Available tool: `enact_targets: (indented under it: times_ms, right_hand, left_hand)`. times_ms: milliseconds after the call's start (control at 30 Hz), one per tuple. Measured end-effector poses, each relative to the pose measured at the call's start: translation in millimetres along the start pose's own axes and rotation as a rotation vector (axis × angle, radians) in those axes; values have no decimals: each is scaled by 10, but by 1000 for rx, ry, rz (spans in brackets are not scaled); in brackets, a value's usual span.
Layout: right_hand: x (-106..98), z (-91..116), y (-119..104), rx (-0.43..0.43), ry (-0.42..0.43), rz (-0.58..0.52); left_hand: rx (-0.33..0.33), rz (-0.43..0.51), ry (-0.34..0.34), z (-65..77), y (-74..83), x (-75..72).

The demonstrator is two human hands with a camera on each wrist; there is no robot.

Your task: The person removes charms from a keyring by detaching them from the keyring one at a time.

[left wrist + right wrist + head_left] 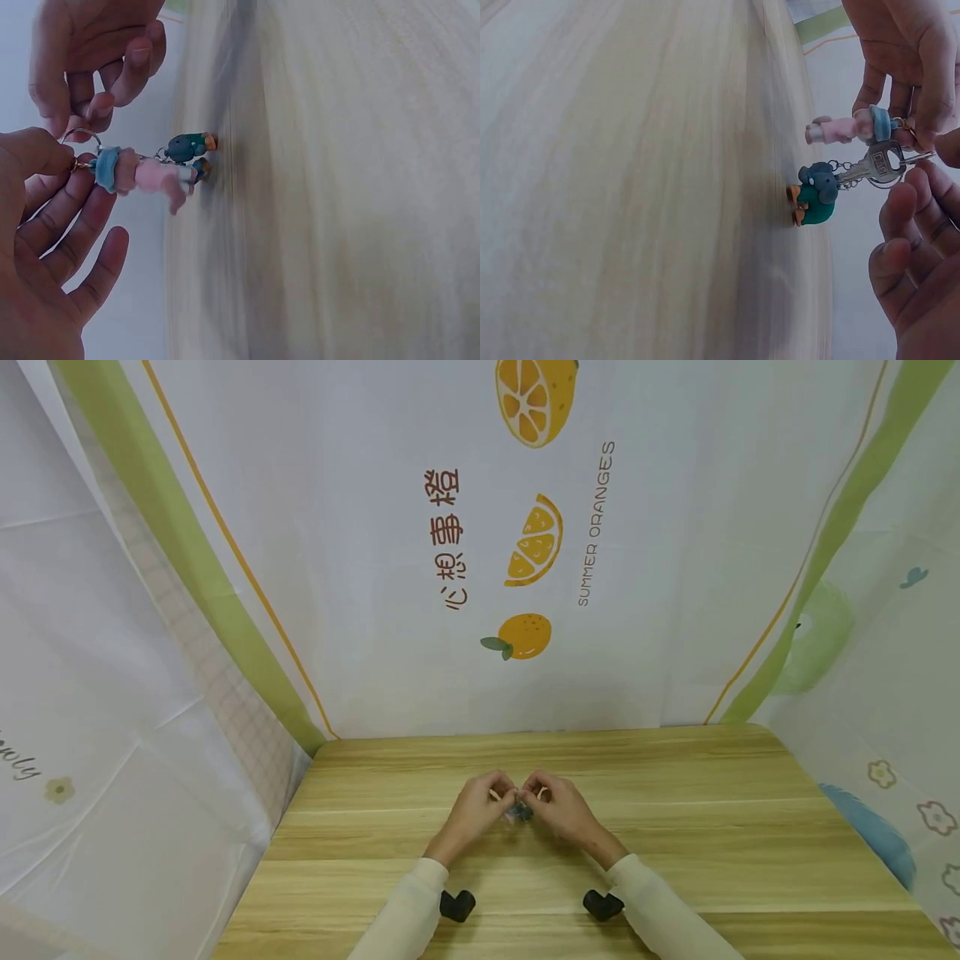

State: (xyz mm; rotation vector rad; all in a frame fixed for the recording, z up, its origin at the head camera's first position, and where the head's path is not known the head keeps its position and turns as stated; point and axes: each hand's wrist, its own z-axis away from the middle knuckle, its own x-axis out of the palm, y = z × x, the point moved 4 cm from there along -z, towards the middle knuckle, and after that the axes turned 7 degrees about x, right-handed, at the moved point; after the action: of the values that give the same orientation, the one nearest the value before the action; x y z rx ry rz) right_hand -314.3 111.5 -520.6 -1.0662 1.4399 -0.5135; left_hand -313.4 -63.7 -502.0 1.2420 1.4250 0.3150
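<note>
My left hand and right hand meet fingertip to fingertip above the table. In the left wrist view, the left thumb and index finger pinch the gold clasp of a pink figurine charm with a blue top. A metal split ring reaches across to the right hand, whose thumb and fingertips pinch it; fingers partly hide the grip. From the ring hang a silver key and, on a short chain, a grey elephant charm in green with orange feet.
The wood-grain table lies under both hands. White printed curtains stand behind it and at both sides. Black wrist mounts sit at the cream sleeves.
</note>
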Motion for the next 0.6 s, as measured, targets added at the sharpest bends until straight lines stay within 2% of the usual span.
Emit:
enact_targets:
  times_ms: [233,600]
  right_hand:
    - [13,3,3,-15,-8,-23]
    - [27,17,-16,10,-18,-34]
  left_hand:
    - [19,8,-16,19,1,38]
    - [2,-32,-9,28,-21,37]
